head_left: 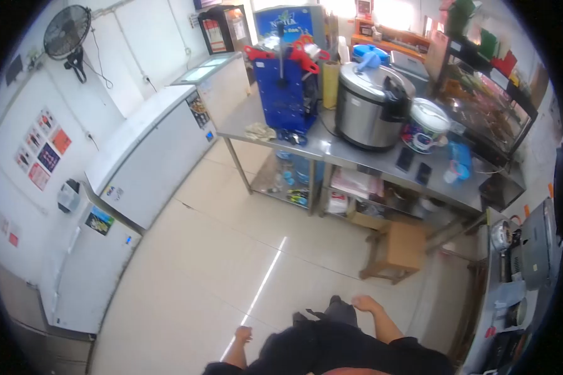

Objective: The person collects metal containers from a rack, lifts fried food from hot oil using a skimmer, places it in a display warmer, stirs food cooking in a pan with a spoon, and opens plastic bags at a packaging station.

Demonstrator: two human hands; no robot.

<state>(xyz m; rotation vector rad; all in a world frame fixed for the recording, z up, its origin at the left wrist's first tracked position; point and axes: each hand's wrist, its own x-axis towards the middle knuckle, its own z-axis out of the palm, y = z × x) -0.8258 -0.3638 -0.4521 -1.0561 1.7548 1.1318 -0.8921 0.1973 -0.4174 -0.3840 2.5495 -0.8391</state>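
Note:
My left hand [244, 334] hangs low over the tiled floor, beside my dark clothing. Its fingers are curled in, and no object shows in them. On the other side, my right hand [366, 304] also hangs down with loosely bent fingers and nothing visible in it. A wooden stool [401, 250] stands nearest to the right hand, apart from it. Beyond the stool is a steel table [372, 157] bearing a large rice cooker [364, 109], a white bucket [426, 125] and two dark phones [405, 160]. Neither hand touches any of these.
White chest freezers [159, 159] line the left wall under a fan [67, 31]. A blue machine [286, 94] with red parts stands on the table's left end. Along the right edge runs a counter with a metal pot [502, 236]. Pale floor tiles [213, 250] lie between.

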